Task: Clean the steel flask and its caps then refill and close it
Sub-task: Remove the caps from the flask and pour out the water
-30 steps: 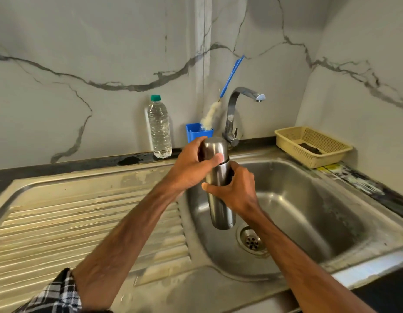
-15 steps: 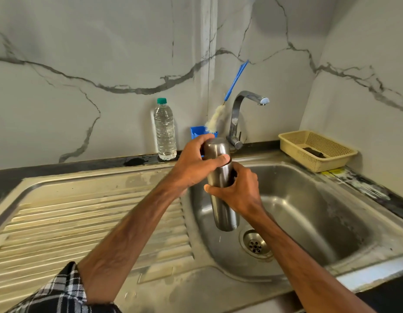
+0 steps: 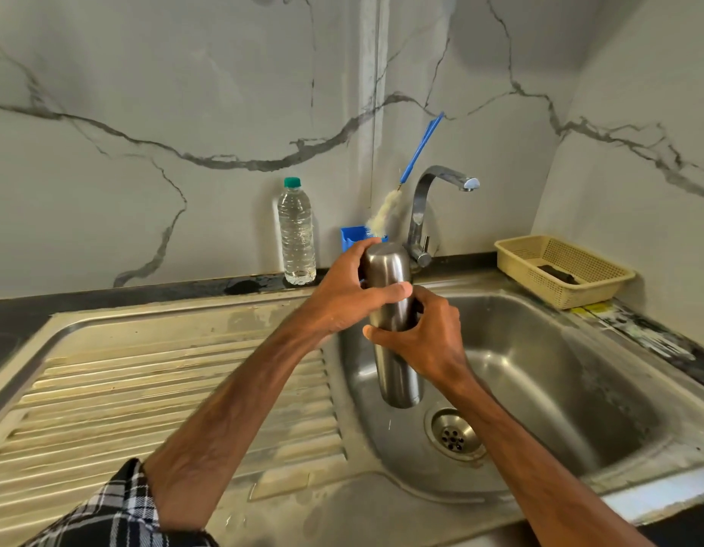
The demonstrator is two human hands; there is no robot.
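Fingers [image 3: 360, 250] and thumb of the left hand [image 3: 342, 300] curl round the rounded steel cap [image 3: 384, 264] on top of a tall, cylindrical brushed-steel flask [image 3: 399, 373], gripping it. The right hand [image 3: 429, 339] wraps its fingers round the flask's body just below, with the thumb across the front. The flask is upright, held in the air over the left part of a stainless-steel sink basin [image 3: 548, 373], its base just up and left of the round drain [image 3: 455, 434]. How tightly the cap sits cannot be told. Behind the flask stands a curved chrome tap [image 3: 421, 203], spout pointing right. Just left of it, a blue plastic holder [image 3: 352, 234] carries a bottle brush [image 3: 386, 211] with white bristles and a blue handle. Further left, a clear plastic water bottle [image 3: 297, 234] with a green lid stands against the marble-patterned wall. A ridged steel draining board [image 3: 164, 388] lies left of the basin. A pale yellow perforated basket [image 3: 540, 286] sits at the right.
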